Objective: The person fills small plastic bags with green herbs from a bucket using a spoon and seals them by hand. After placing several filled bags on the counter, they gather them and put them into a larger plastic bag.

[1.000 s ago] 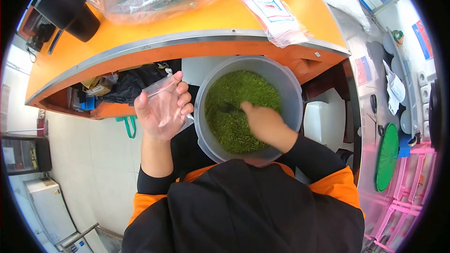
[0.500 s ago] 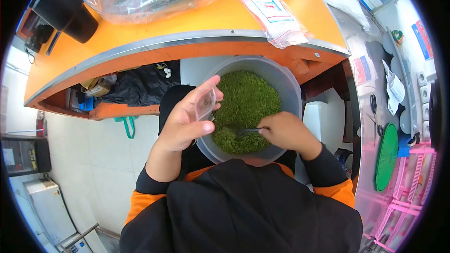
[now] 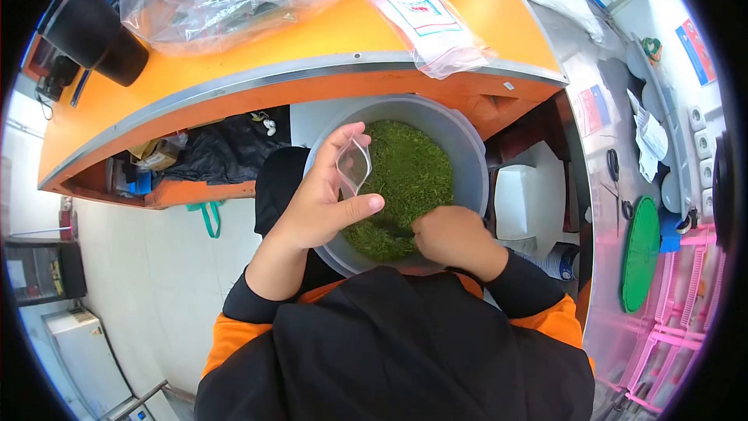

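Note:
A small clear plastic bag (image 3: 354, 167) is held in my left hand (image 3: 318, 201), its mouth spread open between thumb and fingers above the left side of a large tub. The round translucent tub (image 3: 473, 148) holds shredded green leafy material (image 3: 407, 164). My right hand (image 3: 460, 240) is closed over the lower right of the green material. A short dark part of a utensil shows at its fingertips, and the rest is hidden by the hand and the greens.
Above the tub, an orange counter (image 3: 257, 70) bears a big clear bag (image 3: 234, 0), a stack of printed zip bags (image 3: 427, 23) and a black container (image 3: 93, 27). To the right are scissors (image 3: 615, 175), a green round lid (image 3: 640, 256) and pink racks (image 3: 662, 335).
My right hand has moved slightly left and down over the greens, and less of the utensil shows. The small bag in my left hand now faces the camera more. The view has shifted slightly.

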`<state>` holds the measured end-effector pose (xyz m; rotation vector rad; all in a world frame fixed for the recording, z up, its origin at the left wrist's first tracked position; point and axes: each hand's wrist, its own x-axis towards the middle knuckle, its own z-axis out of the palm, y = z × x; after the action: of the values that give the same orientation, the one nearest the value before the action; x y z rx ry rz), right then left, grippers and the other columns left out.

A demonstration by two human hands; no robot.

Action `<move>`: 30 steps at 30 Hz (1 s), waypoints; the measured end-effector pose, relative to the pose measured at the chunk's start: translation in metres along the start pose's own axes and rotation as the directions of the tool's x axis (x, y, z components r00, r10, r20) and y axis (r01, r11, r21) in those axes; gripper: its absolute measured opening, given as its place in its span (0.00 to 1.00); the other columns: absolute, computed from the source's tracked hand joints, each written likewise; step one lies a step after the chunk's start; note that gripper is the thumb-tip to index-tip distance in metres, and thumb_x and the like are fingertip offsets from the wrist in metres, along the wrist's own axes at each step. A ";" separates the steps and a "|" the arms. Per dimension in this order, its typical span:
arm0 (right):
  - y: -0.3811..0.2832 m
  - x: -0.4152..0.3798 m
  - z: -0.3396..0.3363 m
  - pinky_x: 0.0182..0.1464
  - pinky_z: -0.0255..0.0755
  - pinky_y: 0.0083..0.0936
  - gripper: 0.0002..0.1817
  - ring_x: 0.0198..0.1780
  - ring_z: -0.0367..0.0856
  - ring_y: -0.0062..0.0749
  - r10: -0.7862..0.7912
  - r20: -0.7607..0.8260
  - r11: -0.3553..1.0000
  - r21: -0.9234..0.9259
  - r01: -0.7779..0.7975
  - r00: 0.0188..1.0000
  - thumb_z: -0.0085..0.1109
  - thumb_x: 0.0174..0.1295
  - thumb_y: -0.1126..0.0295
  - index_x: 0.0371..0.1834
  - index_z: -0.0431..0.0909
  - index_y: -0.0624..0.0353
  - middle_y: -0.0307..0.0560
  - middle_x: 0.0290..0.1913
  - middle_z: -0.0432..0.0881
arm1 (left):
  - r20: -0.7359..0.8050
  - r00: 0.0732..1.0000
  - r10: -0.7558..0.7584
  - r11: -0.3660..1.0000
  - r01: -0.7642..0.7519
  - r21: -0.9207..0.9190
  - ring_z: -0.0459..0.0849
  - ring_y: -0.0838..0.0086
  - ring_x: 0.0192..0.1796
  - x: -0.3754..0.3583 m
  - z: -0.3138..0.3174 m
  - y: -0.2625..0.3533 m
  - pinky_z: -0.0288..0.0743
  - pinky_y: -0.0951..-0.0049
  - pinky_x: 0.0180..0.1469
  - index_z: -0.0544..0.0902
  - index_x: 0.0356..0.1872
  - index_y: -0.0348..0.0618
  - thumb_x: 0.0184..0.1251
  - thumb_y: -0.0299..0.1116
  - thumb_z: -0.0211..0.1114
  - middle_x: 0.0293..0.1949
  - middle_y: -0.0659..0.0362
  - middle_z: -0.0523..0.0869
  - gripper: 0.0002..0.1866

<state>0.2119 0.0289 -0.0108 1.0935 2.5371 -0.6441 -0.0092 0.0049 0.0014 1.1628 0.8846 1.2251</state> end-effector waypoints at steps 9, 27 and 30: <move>0.020 -0.037 -0.056 0.35 0.75 0.39 0.11 0.28 0.80 0.49 0.185 -0.387 0.959 0.273 -0.079 0.903 0.56 0.49 0.64 0.27 0.84 0.58 0.53 0.23 0.80 | -0.007 0.999 0.043 0.993 -0.042 0.111 0.57 0.67 0.66 0.004 -0.003 -0.007 0.51 0.65 0.66 0.53 0.69 0.42 0.52 0.35 0.72 0.60 0.51 0.62 0.46; 0.002 -0.044 -0.072 0.26 0.70 0.28 0.05 0.24 0.76 0.36 0.008 -0.807 1.000 0.005 -0.007 0.591 0.65 0.42 0.70 0.25 0.82 0.53 0.38 0.22 0.77 | 0.016 0.996 -0.091 0.861 0.070 0.504 0.67 0.59 0.60 0.015 0.017 -0.011 0.62 0.64 0.61 0.69 0.59 0.38 0.48 0.44 0.74 0.54 0.49 0.72 0.38; 0.005 -0.046 -0.073 0.26 0.69 0.29 0.05 0.25 0.75 0.36 0.002 -0.864 1.000 0.016 0.023 0.504 0.65 0.41 0.71 0.25 0.82 0.52 0.39 0.22 0.76 | -0.005 0.999 -0.051 0.852 0.047 0.522 0.68 0.59 0.59 0.012 0.017 -0.010 0.63 0.63 0.59 0.69 0.58 0.38 0.47 0.43 0.75 0.53 0.49 0.73 0.38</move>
<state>0.2386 0.0419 0.0705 1.7479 3.3533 -0.0685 0.0118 0.0144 -0.0038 1.5616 1.2834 0.9566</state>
